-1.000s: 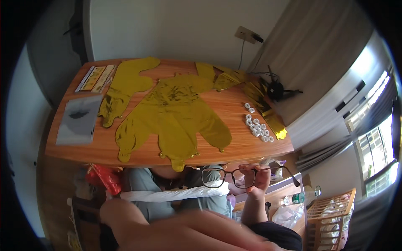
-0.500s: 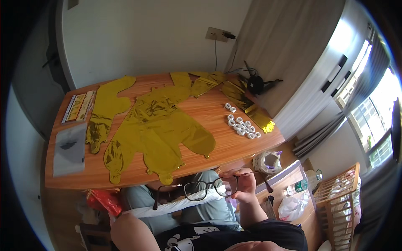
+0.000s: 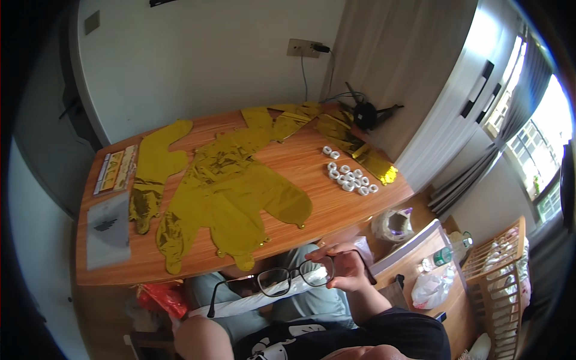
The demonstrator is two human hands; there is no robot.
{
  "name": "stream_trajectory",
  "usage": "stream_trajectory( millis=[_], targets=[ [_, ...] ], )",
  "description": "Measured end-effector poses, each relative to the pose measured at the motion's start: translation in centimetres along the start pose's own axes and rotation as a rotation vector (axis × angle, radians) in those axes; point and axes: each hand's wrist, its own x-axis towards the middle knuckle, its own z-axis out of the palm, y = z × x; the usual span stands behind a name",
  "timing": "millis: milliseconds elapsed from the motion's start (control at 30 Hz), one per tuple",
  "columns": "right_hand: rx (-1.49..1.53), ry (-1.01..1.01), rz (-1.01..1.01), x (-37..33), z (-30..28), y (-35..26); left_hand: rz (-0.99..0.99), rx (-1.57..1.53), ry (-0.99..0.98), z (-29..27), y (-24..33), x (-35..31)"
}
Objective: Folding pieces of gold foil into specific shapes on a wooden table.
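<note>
My right hand [image 3: 347,271] is raised below the near edge of the wooden table [image 3: 336,210] and grips a pair of black-framed glasses [image 3: 282,281] by the right end of the frame. The lenses face me and one temple arm hangs down to the left. Behind the glasses a white rolled strip [image 3: 240,303] lies across my lap. Only a bare part of my left arm [image 3: 198,336] shows at the lower edge; that hand is out of sight. Flat gold foil balloons [image 3: 228,192] are spread over the tabletop.
A cluster of small white rings [image 3: 348,179] lies at the table's right, with a grey sheet [image 3: 108,231] and a printed card [image 3: 115,170] at its left. A black device with cables [image 3: 366,114] sits at the far corner. A plastic bag [image 3: 393,225] and a wooden rack [image 3: 501,276] stand to the right.
The view has tilted up and back, showing more of the wall and table. The arm that crossed the bottom edge has dropped away. The right hand still holds the glasses.
</note>
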Motion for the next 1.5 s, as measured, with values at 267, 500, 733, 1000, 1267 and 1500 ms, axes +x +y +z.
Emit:
stream_trajectory(
  millis=[267,500,733,1000,1267,1500],
  targets=[
    [-0.083,0.034,-0.418,4.3,4.5,-2.9,-0.262,-0.160,-0.322,6.1,4.8,0.7],
    [-0.064,-0.014,-0.579,7.1,6.7,-3.6,0.371,-0.832,-0.698,10.7,4.3,-1.6],
    [0.077,-0.009,-0.682,10.8,9.2,-7.3,1.499,-1.575,-1.315,19.9,3.6,-4.2],
    [0.264,-0.155,-0.603,11.0,7.8,-9.6,2.079,-3.423,-1.505,8.7,6.8,-8.8],
    [0.136,-0.235,-0.577,12.4,8.1,-8.3,3.116,-2.111,-1.560,15.9,7.6,-15.1],
    [0.057,-0.265,-0.529,12.1,6.5,-6.4,2.809,-1.963,-2.081,22.5,8.7,-18.7]
  ],
)
